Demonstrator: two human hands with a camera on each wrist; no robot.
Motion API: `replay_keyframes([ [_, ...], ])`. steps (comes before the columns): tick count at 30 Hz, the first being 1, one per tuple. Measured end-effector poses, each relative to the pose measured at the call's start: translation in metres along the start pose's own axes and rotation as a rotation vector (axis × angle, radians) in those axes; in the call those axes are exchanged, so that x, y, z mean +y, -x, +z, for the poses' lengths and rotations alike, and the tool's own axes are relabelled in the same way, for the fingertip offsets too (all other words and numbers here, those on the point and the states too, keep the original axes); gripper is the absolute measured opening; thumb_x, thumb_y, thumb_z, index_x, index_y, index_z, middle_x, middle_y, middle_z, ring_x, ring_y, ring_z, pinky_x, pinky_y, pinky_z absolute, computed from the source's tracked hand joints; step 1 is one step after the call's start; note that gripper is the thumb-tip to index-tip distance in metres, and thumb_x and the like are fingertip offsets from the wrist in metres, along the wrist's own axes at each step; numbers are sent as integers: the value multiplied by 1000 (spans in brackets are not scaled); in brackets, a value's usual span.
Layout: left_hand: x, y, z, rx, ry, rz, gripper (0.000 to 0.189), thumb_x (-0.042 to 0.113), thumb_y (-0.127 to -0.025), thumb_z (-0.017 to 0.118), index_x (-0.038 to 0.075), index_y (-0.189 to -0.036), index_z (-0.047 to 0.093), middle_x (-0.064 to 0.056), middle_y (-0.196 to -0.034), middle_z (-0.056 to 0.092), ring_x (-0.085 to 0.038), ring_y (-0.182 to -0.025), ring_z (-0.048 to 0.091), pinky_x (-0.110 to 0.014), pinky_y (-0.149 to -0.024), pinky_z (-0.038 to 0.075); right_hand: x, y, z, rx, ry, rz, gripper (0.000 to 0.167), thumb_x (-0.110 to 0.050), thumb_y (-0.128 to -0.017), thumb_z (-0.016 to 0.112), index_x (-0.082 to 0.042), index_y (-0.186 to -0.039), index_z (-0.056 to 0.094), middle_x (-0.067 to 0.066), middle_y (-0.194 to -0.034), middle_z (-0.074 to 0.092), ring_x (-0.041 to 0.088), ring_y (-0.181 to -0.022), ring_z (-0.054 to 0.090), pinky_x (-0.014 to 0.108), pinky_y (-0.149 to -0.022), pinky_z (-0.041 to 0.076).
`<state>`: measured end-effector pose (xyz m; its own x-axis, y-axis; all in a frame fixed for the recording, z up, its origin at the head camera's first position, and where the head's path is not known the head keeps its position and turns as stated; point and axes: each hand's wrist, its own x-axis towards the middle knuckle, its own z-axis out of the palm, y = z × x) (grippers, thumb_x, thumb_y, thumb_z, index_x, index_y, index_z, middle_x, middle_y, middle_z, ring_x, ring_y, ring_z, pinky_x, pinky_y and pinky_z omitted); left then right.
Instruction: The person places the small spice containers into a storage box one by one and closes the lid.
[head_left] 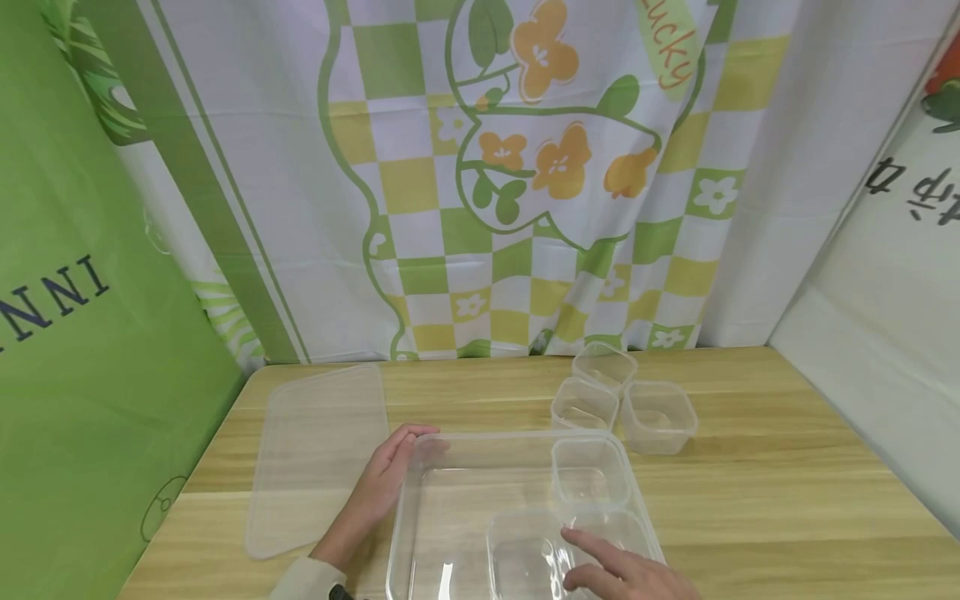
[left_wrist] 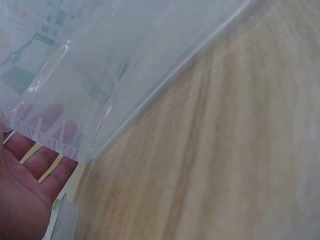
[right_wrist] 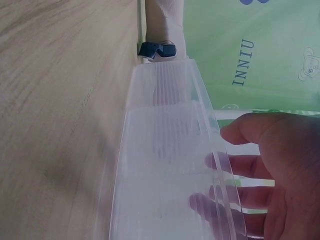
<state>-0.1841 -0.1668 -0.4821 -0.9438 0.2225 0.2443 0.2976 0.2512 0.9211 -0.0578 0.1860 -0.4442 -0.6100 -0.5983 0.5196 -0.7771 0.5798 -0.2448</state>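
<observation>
A large clear plastic container (head_left: 465, 450) stands on the wooden table. In the head view my left hand (head_left: 386, 475) holds its far left corner; in the left wrist view the fingers (left_wrist: 42, 162) wrap behind its wall. Inside, toward the right, sit small clear boxes: one at the back (head_left: 591, 496), one nearer the front (head_left: 521, 554), and another to its right (head_left: 611, 525). My right hand (head_left: 626, 575) is over these front boxes, fingers spread and nothing gripped. Its index fingertip is near their rims; whether it touches cannot be told.
Behind the container's right end stand three more small clear boxes: a rear one (head_left: 604, 367), a left one (head_left: 585, 404) and a right one (head_left: 660, 417). A flat translucent lid (head_left: 315, 458) lies on the left. A patterned curtain (head_left: 525, 250) hangs at the table's back edge.
</observation>
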Motion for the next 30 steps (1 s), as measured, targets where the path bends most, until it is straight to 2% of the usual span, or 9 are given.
replay_keyframes([
  [7, 0, -1, 0, 0, 4, -4, 35, 19, -115, 33, 10, -130, 63, -11, -139, 61, -34, -137, 48, -61, -114, 32, 6, 1, -1, -3, -1, -43, 36, -40, -81, 84, -36, -110, 63, -1, -132, 66, 6, -90, 66, 15, -61, 46],
  [12, 0, 0, 0, -2, 4, -9, 35, 20, -115, 33, 11, -130, 63, -12, -140, 60, -34, -138, 47, -61, -115, 31, 12, 0, -4, 49, -26, -120, 29, -39, -91, 78, -30, -115, 65, -1, -126, 68, 12, -97, 68, 15, -76, 50],
  [14, -1, -1, 0, -2, 5, -9, 35, 20, -115, 33, 11, -130, 63, -12, -140, 60, -34, -138, 47, -60, -115, 30, 13, -1, -5, 96, -1, -130, 24, -40, -96, 74, -28, -114, 66, -3, -121, 70, 13, -99, 69, 15, -82, 50],
  [17, -1, 0, 0, 2, 2, -8, 35, 20, -115, 33, 12, -130, 64, -11, -140, 61, -34, -138, 47, -61, -115, 30, 14, -2, -8, 144, 12, -96, 21, -39, -96, 74, -26, -112, 68, -9, -113, 70, 9, -95, 67, 14, -82, 49],
  [20, -1, 0, 0, 6, 0, -6, 35, 19, -115, 33, 12, -130, 64, -8, -139, 61, -33, -137, 48, -60, -115, 31, 16, -3, -12, 175, 5, -47, 22, -31, -91, 81, -27, -109, 69, -13, -108, 69, 5, -91, 65, 14, -78, 49],
  [23, -2, 0, 0, 4, 3, -6, 35, 19, -115, 33, 12, -130, 64, -7, -139, 62, -33, -137, 48, -60, -115, 32, 20, -5, -17, 199, 17, -15, 21, -31, -91, 81, -28, -108, 69, -14, -107, 68, 6, -91, 65, 15, -79, 49],
  [26, -2, 0, 0, -2, 7, -8, 35, 20, -115, 33, 12, -130, 63, -6, -139, 61, -33, -136, 49, -59, -114, 32, 25, -8, -23, 221, 56, 2, 14, -40, -99, 69, -28, -106, 69, -15, -108, 67, 7, -93, 65, 17, -82, 50],
  [30, -2, 0, 0, -7, 7, -9, 35, 20, -115, 32, 12, -130, 63, -5, -139, 61, -33, -136, 49, -61, -114, 32, 31, -12, -31, 236, 107, 43, 28, -50, -105, 53, -28, -104, 70, -16, -111, 66, 9, -97, 65, 18, -86, 50],
])
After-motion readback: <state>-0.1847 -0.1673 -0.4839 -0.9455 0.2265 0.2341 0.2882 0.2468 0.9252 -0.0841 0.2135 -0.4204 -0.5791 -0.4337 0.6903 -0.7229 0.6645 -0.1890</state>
